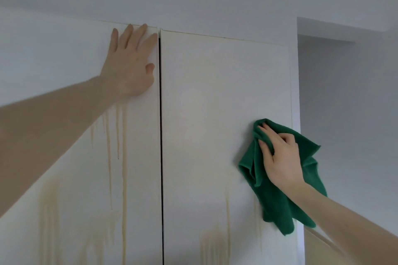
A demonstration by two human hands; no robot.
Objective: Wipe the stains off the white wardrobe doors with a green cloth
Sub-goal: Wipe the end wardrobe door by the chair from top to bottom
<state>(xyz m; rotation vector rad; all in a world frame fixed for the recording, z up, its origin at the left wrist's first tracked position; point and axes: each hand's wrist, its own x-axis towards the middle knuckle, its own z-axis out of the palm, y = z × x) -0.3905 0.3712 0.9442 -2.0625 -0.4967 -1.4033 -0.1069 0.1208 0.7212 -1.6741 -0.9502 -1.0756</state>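
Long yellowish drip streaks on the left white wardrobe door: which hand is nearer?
Left. The left hand presses flat on the left white wardrobe door directly above the long yellowish drip streaks. The right hand holds the green cloth against the right door, across the gap.

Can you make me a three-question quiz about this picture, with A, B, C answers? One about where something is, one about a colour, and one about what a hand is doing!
1. Where is the cloth?
A. on the left door
B. on the right door
C. on the ceiling

2. What colour are the drips?
A. yellowish-brown
B. blue
C. red

3. How is the left hand?
A. in a fist
B. holding a cup
C. flat on the door

Answers:
1 B: the right hand presses the cloth against the right door.
2 A: the drips run down in yellowish-brown streaks.
3 C: the left hand lies with straight fingers on the left door.
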